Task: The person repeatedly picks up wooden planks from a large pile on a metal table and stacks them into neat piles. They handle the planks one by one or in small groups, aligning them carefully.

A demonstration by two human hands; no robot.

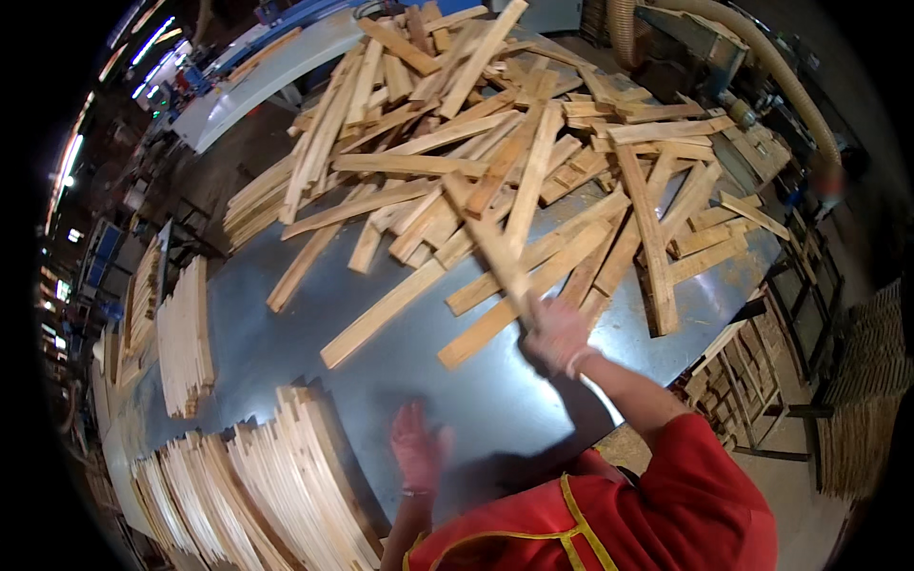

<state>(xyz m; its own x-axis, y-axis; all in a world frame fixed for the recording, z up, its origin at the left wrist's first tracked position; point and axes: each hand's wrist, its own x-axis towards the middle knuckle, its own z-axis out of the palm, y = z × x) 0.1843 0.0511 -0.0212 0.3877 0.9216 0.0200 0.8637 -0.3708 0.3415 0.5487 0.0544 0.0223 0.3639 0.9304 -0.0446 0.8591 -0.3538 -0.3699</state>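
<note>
Right hand (559,338) grasping near end of long flat brown wooden strip (500,255), slanting over loose heap of tan wooden strips (514,152); left hand (419,447) empty above smooth grey metal tabletop (257,314). Probably best lifted clear of heap, left steadying.

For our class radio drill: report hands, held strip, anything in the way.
Right hand gripping wooden strip. Left hand open, empty. Loose strips crowd its far end, possible snag.

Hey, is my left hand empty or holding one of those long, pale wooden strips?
Empty. The left hand, though blurred, is open, with nothing in its grasp, against the flat, shiny grey tabletop.
</note>
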